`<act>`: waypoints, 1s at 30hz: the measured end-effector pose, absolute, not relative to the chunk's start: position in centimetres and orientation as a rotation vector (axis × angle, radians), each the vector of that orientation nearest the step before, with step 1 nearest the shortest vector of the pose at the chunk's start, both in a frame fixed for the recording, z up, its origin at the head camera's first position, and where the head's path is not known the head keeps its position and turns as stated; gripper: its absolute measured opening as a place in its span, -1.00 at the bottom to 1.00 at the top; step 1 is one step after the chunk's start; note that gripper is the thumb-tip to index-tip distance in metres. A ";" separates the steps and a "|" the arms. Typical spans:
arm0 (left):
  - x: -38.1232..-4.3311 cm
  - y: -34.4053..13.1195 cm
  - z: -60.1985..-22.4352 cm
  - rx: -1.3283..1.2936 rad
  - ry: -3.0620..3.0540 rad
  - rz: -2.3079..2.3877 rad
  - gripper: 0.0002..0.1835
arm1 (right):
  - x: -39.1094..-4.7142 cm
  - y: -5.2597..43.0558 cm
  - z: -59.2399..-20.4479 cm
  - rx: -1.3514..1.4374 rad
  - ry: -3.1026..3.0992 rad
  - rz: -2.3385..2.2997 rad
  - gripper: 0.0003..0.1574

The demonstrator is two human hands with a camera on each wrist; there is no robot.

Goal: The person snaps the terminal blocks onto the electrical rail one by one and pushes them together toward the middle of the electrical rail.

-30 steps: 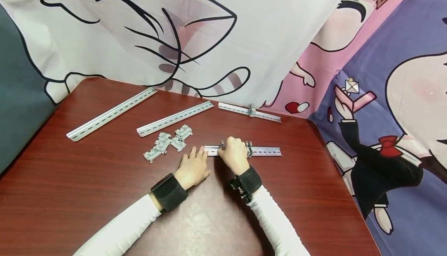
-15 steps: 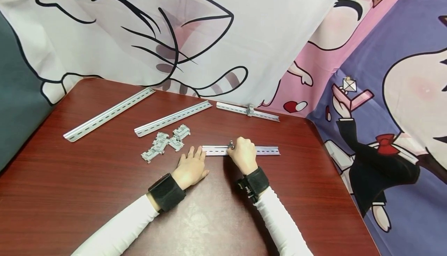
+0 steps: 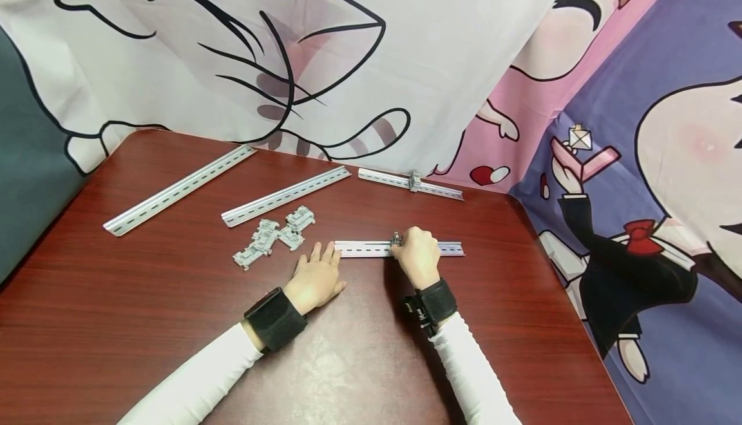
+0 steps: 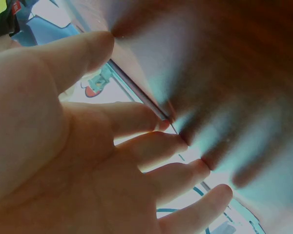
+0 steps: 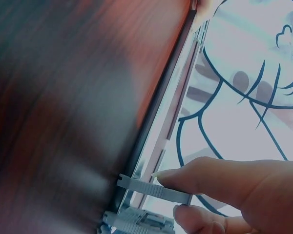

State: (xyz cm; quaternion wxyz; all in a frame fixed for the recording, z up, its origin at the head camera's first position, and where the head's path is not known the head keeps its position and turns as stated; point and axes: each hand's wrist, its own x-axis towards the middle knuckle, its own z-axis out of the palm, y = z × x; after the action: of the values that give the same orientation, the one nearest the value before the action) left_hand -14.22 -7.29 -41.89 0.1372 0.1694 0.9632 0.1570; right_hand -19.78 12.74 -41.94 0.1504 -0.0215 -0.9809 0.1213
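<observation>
My right hand pinches a thin grey terminal block between thumb and finger. That block stands across a slotted metal DIN rail lying in front of me. Close beside it in the right wrist view sits another grey terminal block on the same rail. From the head view the hand covers most of these blocks. My left hand lies with fingers spread, its fingertips at the rail's left end. Left of it a cluster of loose grey terminal blocks lies on the table.
Two bare DIN rails lie slanted at the back, one at far left and one nearer the middle. A shorter rail at the back right carries grey blocks. Printed cloth hangs behind the brown table.
My right hand has slid rightward along the rail with the terminal block. The left hand stays at the rail's left end. The head view has shifted slightly.
</observation>
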 end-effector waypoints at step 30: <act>-14.9 -17.2 -34.6 0.559 2.648 0.659 -0.17 | -19.6 14.0 -42.4 -0.195 -2.897 0.395 -0.46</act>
State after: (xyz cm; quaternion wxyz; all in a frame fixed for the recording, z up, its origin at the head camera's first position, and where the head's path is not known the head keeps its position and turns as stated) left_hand -14.89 -17.22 -34.64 0.1771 0.1974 0.9356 0.2330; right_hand -19.57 14.01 -42.39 0.1053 -0.0660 -0.9831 0.1342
